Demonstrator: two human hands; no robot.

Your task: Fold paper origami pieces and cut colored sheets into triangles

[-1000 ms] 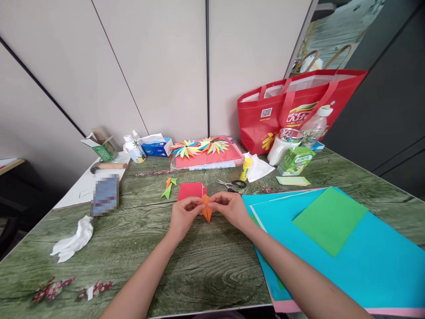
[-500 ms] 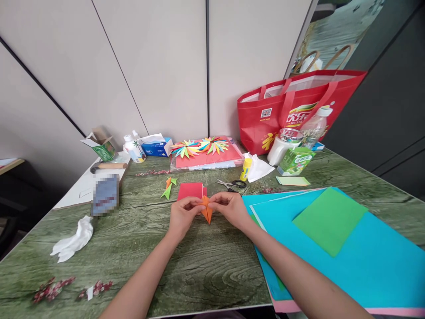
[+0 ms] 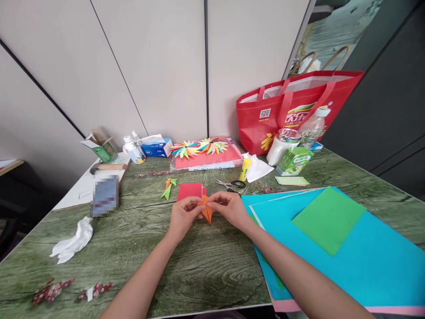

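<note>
An orange piece of folded paper (image 3: 207,213), diamond-shaped with a point toward me, is held between both hands just above the table. My left hand (image 3: 183,216) pinches its left side between thumb and fingers. On its right side, my right hand (image 3: 230,209) grips it the same way. Part of the paper is covered by my fingertips. Just behind my hands lies a stack of red paper (image 3: 189,191). To its left rests a small green and orange folded paper piece (image 3: 168,188).
Scissors (image 3: 232,183), a yellow glue stick (image 3: 245,169) and a white tissue (image 3: 259,168) lie behind my right hand. Large blue sheets (image 3: 365,266) with a green square (image 3: 330,220) cover the right side. A red bag (image 3: 259,124) stands at the back; a crumpled tissue (image 3: 75,239) lies left.
Both hands stay in nearly the same place, still pinching the orange folded paper. The paper's tilt shifts only slightly. The whole view moves a little.
</note>
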